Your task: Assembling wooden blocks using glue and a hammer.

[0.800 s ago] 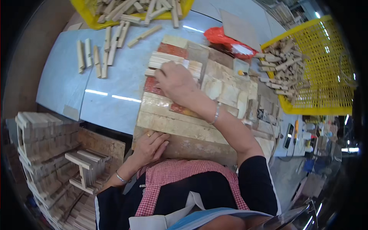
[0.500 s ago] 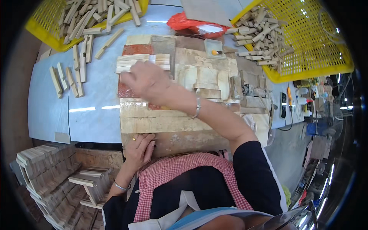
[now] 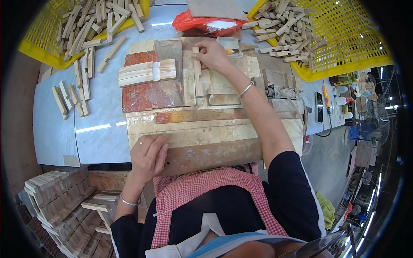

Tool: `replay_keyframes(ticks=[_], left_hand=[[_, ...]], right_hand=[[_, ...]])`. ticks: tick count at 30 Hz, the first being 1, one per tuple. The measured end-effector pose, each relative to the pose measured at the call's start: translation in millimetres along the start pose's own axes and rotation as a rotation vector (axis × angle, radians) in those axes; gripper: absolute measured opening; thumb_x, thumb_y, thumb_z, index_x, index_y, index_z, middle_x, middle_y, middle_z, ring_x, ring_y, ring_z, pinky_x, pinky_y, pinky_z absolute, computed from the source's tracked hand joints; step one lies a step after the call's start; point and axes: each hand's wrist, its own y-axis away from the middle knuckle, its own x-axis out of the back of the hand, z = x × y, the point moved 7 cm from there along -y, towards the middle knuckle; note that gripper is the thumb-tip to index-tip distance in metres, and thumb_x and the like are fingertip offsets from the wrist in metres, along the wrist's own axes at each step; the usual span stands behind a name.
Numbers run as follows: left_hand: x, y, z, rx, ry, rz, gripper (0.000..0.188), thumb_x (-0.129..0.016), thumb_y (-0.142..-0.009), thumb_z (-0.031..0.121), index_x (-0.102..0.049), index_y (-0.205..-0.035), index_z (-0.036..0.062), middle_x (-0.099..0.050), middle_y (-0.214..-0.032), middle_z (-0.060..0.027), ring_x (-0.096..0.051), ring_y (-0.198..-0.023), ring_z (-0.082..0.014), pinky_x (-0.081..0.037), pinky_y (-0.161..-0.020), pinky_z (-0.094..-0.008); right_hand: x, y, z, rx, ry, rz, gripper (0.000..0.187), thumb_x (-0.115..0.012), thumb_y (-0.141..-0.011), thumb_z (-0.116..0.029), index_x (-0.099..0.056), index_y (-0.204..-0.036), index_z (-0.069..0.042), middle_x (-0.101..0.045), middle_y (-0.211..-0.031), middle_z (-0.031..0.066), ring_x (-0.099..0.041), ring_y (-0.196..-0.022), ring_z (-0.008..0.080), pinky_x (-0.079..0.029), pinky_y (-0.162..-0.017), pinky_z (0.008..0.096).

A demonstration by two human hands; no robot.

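My right hand (image 3: pixel 213 56) is at the far part of the worn work board (image 3: pixel 193 152), fingers pinched on the far end of a narrow notched wooden strip (image 3: pixel 198 79). The strip lies lengthwise away from me. Left of it, several pale wooden strips (image 3: pixel 137 74) sit side by side on a red and grey patch, with a white band across them. My left hand (image 3: pixel 148 155) rests on the board's near left edge, fingers loosely bent, with nothing visible in it.
Yellow baskets (image 3: pixel 344 41) of wooden pieces stand far left and far right. Loose strips (image 3: pixel 60 102) lie on the blue-white table at left. A red plastic bag (image 3: pixel 206 23) and a small tray (image 3: pixel 228 43) lie beyond. Stacked wooden frames (image 3: pixel 60 193) stand low at left.
My right hand has moved from above the pale strips rightward and away from me to the notched strip. My left hand stays at the near edge, and the view has shifted slightly.
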Motion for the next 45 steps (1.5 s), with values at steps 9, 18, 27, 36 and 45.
replay_keyframes(ticks=[9, 18, 27, 36, 45], left_hand=[[-47.2, -90.9, 5.5, -0.109, -0.039, -0.017, 0.031, -0.066, -0.078, 0.004, -0.06, -0.108, -0.0014, -0.062, -0.1, -0.0145, -0.059, -0.09, -0.0311, -0.047, -0.077, -0.039], [-100.2, -116.0, 3.3, -0.184, -0.191, -0.086, 0.025, -0.064, -0.084, 0.011, -0.062, -0.104, -0.0031, -0.061, -0.108, -0.016, -0.056, -0.107, -0.0322, -0.044, -0.09, -0.0433], [-97.5, -120.9, 2.8, -0.107, -0.176, -0.147, 0.024, -0.061, -0.085, 0.008, -0.061, -0.106, -0.0032, -0.061, -0.111, -0.017, -0.056, -0.108, -0.0334, -0.045, -0.092, -0.0425], [-97.9, -115.5, -0.4, -0.124, -0.215, -0.114, 0.024, -0.062, -0.083, 0.007, -0.062, -0.105, -0.0036, -0.062, -0.109, -0.0166, -0.057, -0.108, -0.0324, -0.046, -0.091, -0.0426], [-93.3, -118.7, 2.3, -0.171, -0.18, -0.039, 0.032, -0.06, -0.078, 0.001, -0.058, -0.11, -0.002, -0.062, -0.105, -0.0154, -0.059, -0.103, -0.029, -0.046, -0.087, -0.0393]], right_hand=[[-18.1, 24.7, 11.6, 0.279, 0.258, 0.131, 0.043, -0.074, -0.075, -0.022, -0.062, -0.109, 0.002, -0.062, -0.071, 0.0133, -0.064, -0.066, 0.0267, -0.051, -0.061, 0.0384], [70.8, 8.6, 23.6, 0.252, 0.215, 0.139, 0.03, -0.061, -0.083, -0.027, -0.066, -0.104, -0.006, -0.068, -0.087, 0.0163, -0.065, -0.081, 0.0316, -0.051, -0.072, 0.038], [337.6, 33.2, 189.6, -0.535, 0.491, 0.643, 0.051, -0.06, -0.083, -0.045, -0.064, -0.089, 0.006, -0.068, -0.086, 0.0218, -0.068, -0.078, 0.0342, -0.054, -0.068, 0.0441], [349.0, 30.6, 232.1, -0.472, 0.307, 0.737, 0.037, -0.074, -0.077, -0.032, -0.064, -0.083, 0.003, -0.066, -0.075, 0.0097, -0.063, -0.06, 0.0183, -0.051, -0.053, 0.0308], [174.2, 91.9, 39.1, 0.294, 0.1, 0.38, 0.027, -0.06, -0.092, -0.03, -0.066, -0.102, -0.005, -0.058, -0.075, -0.0009, -0.049, -0.066, 0.0078, -0.041, -0.059, 0.0215]])
